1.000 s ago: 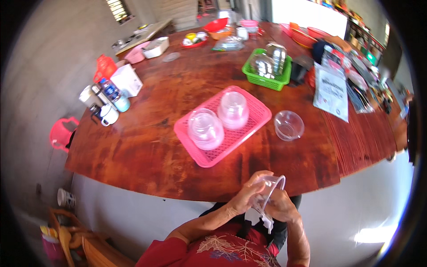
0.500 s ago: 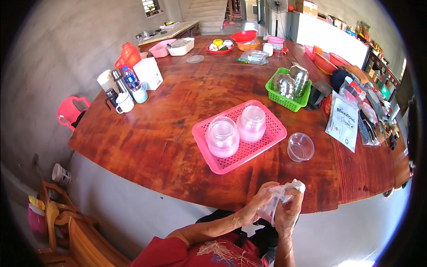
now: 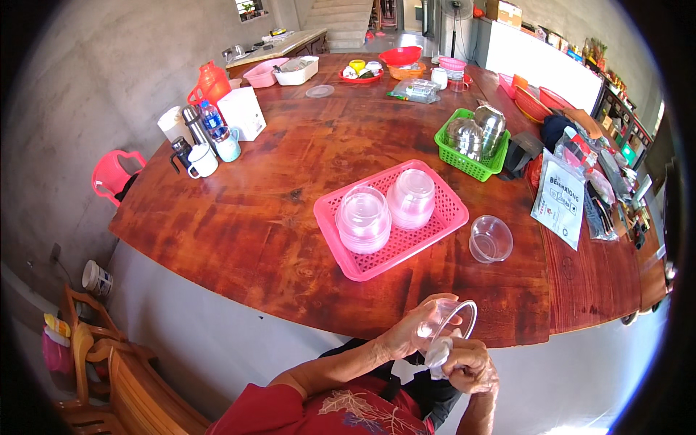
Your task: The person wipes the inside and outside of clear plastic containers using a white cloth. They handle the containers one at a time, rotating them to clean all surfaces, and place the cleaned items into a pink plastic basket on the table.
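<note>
Near the table's front edge, my left hand (image 3: pixel 407 330) is closed around a clear plastic bowl (image 3: pixel 464 316), tilted so its round rim faces right. My right hand (image 3: pixel 473 365) grips a crumpled white cloth (image 3: pixel 438 354) against the bowl's lower rim. Beyond my hands lies a pink perforated tray (image 3: pixel 355 270). Two upside-down stacks of clear bowls stand in it, a left stack (image 3: pixel 364 217) and a right stack (image 3: pixel 412 197). Right of the tray, another clear plastic bowl (image 3: pixel 491 239) sits by itself on the wooden table (image 3: pixel 275 217).
A green basket (image 3: pixel 475 168) with shiny metal bowls stands beyond the lone bowl. Bags and tools (image 3: pixel 569 188) crowd the right side. At left are a white mug (image 3: pixel 202 161), flasks and a white box (image 3: pixel 243 114). Wooden chairs (image 3: pixel 119 370) stand below the table's left edge.
The bowl in my left hand has turned, and its rim now faces right. My right hand has moved down with the cloth, from the bowl's top to its lower rim.
</note>
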